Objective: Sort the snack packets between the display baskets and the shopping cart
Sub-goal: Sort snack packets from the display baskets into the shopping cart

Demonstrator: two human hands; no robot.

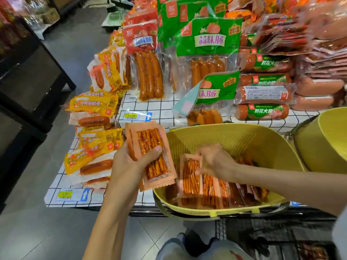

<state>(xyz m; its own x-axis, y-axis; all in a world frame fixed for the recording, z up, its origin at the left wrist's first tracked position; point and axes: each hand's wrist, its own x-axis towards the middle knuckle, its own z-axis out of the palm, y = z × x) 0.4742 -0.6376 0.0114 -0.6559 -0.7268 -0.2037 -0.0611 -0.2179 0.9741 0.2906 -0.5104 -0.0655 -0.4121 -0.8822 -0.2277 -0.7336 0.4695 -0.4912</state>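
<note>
Left hand (129, 162) grips packets (159, 170); right hand (216, 160), blurred, inside basket rim (225, 126).

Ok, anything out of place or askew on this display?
One green garlic-sausage packet sits apart from the upright row: it leans tilted behind the yellow basket, its top corner folded over. The yellow sausage packets at left lie in a loose heap. Nothing looks spilled or torn.

We get one view only: head-worn wide-angle camera, facing forward and down. We sit close over left hand (129, 162) and right hand (216, 162), yellow basket (225, 128) just right of centre. Display table (159, 107) fills upper frame, grey floor (47, 231) left, own knees (197, 248) at bottom edge.
</note>
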